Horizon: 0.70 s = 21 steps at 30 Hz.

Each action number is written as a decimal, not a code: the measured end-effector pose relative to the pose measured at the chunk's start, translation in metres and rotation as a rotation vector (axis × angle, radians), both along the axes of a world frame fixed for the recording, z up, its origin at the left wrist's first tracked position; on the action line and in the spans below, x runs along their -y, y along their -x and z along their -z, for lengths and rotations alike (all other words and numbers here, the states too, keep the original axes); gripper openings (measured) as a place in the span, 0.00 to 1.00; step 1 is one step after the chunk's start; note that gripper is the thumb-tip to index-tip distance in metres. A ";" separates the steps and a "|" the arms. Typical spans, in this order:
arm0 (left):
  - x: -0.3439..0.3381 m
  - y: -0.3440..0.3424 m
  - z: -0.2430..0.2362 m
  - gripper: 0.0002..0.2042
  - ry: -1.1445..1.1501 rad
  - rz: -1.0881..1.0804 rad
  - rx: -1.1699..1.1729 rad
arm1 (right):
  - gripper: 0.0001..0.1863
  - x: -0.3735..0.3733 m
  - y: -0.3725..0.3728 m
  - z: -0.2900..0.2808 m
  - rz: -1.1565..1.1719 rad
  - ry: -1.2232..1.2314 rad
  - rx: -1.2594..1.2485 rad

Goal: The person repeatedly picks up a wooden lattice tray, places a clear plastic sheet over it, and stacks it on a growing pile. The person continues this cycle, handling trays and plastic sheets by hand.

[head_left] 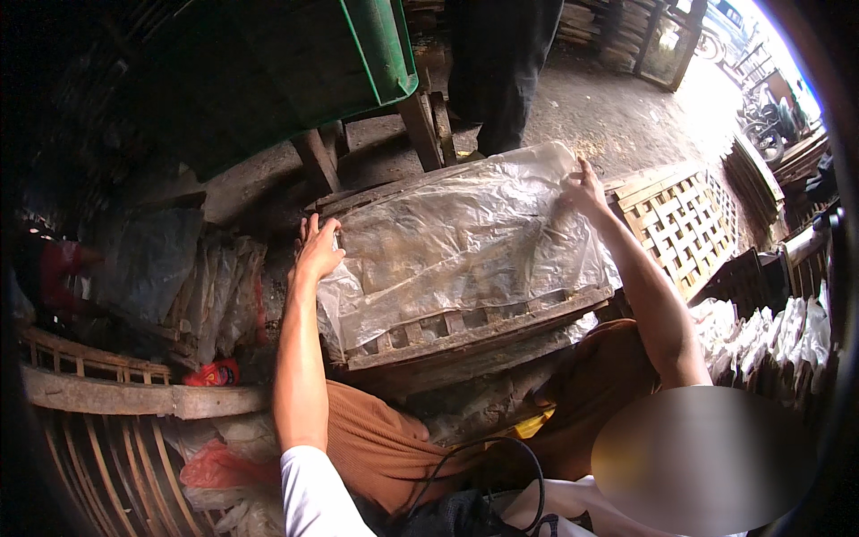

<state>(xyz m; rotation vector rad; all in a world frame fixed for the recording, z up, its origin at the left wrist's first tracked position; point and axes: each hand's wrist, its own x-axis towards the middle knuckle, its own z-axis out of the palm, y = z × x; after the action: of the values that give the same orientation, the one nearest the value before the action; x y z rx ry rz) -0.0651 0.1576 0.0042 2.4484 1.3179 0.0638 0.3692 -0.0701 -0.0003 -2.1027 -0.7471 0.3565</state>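
Note:
A crinkled clear plastic sheet (447, 237) lies over a wooden slatted tray (483, 327) in front of my knees. Slats show along the tray's near side, below the sheet's edge. My left hand (318, 249) rests at the sheet's far left corner, fingers spread over the edge and thumb on the plastic. At the far right corner, my right hand (586, 190) has its fingers closed on the sheet. Whatever lies under the plastic is too blurred by it to make out.
Beyond the tray stand a green bin (268, 80) on wooden legs and a person's dark trouser leg (501, 72). A woven bamboo rack (684, 224) lies to the right, near stacked plastic-lined trays (769, 345). Left are folded plastic sheets (161, 259) and a slatted bamboo frame (116, 394).

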 end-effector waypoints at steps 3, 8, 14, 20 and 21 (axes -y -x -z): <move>0.002 0.002 0.000 0.21 -0.263 0.080 0.003 | 0.39 0.000 0.019 -0.010 -0.127 0.145 0.562; 0.030 -0.033 -0.003 0.24 -0.274 0.267 0.088 | 0.38 -0.010 0.056 -0.021 -0.558 -0.076 0.815; 0.078 -0.044 -0.009 0.48 0.005 0.388 -0.216 | 0.33 0.011 0.084 0.015 -0.938 0.390 0.748; 0.063 -0.024 0.005 0.55 0.035 0.341 -0.236 | 0.31 0.028 0.082 0.007 -0.874 0.398 0.716; 0.063 -0.020 0.010 0.54 0.032 0.343 -0.219 | 0.31 0.032 0.081 0.009 -0.877 0.445 0.707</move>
<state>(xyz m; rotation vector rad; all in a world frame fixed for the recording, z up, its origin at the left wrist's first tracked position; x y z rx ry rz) -0.0452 0.0947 -0.0057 2.6753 0.9494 -0.3175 0.2882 -0.1025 -0.0089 -2.1922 -2.1909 0.2365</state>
